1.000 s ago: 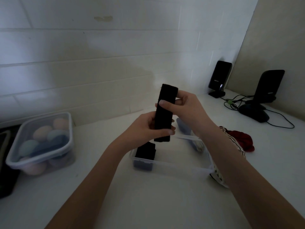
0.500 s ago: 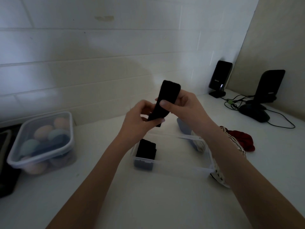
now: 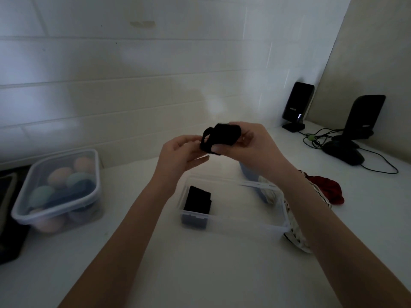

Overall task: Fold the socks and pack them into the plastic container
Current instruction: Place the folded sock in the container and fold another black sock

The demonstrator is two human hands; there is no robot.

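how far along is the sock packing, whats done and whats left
Done: one folded black sock sits at the left end of the open plastic container. In hand: both the left hand and right hand grip a second black sock above it, mid-fold. Left: a red sock and a patterned sock lie loose beside the container.

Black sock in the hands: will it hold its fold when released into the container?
Probably not firmly: the black sock looks soft and floppy, bunching between the left hand and right hand. It seems light. The folded sock in the plastic container did stay compact.
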